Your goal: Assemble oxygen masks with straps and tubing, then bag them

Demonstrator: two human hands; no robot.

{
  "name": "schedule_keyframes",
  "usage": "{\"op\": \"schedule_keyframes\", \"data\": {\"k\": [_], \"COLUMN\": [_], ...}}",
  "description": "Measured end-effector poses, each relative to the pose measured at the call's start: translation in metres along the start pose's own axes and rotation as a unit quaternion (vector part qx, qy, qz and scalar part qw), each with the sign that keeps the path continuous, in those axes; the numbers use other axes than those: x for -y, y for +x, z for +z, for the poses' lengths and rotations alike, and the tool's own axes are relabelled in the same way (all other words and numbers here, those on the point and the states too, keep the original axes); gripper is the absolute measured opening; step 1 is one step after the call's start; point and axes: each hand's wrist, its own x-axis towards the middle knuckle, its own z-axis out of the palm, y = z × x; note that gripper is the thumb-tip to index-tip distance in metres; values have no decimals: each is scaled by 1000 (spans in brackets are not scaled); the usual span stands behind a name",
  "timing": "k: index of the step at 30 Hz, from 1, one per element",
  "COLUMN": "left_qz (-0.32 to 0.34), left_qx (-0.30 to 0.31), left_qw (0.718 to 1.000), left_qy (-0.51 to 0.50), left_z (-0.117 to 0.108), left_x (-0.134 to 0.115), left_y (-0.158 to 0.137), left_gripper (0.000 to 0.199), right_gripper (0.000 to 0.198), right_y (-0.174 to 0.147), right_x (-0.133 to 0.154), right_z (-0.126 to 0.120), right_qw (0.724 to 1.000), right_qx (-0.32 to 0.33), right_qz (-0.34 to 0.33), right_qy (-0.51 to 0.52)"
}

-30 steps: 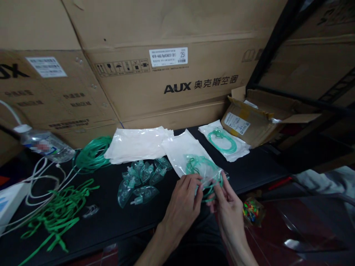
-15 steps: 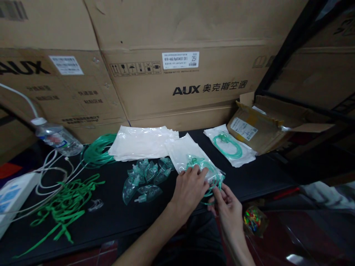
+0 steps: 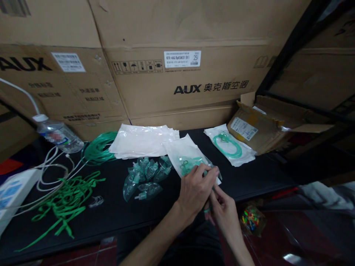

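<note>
Head view: my right hand [image 3: 225,207] has its fingers closed on green tubing [image 3: 206,210], mostly hidden. Just beyond, my left hand [image 3: 196,186] bends over the near end of a white-backed pouch [image 3: 179,149] on the black table [image 3: 158,212], green mask [image 3: 188,164] inside; whether it grips, I cannot tell. Loose masks [image 3: 151,170] lie left of the pouch; farther back, stacked white pouches [image 3: 142,142].

The pouch [image 3: 177,149] looks like glossy plastic, the masks [image 3: 151,169] smooth, shiny plastic, the large carton [image 3: 194,33] matt cardboard.
</note>
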Motion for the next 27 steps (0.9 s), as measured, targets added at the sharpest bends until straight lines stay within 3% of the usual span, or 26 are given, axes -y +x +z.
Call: {"op": "schedule_keyframes", "data": {"k": [3, 6, 11, 16, 20, 27], "left_qz": [64, 94, 35, -14, -46, -103], "left_qx": [15, 25, 9, -30, -63, -83], "left_qw": [998, 995, 997, 992, 986, 975], "left_qy": [-17, -31, -66, -118, -151, -177], "left_z": [0, -4, -6, -1, 4, 20], "left_x": [-2, -1, 4, -4, -16, -17], "left_y": [-7, -22, -43, -44, -33, -16], "left_gripper": [21, 19, 23, 23, 20, 14], "right_gripper": [47, 41, 37, 63, 74, 61], "right_y": [2, 5, -1, -13, -17, -19], "right_x": [4, 11, 13, -5, -12, -17], "right_z": [-6, -13, -19, -11, -1, -10], "right_qw": [1000, 998, 987, 974, 977, 995], "right_qx": [-5, -8, -29, -106, -102, -71], "right_qz": [10, 26, 54, 41, 32, 9], "right_qy": [11, 54, 147, 193, 184, 71]}}
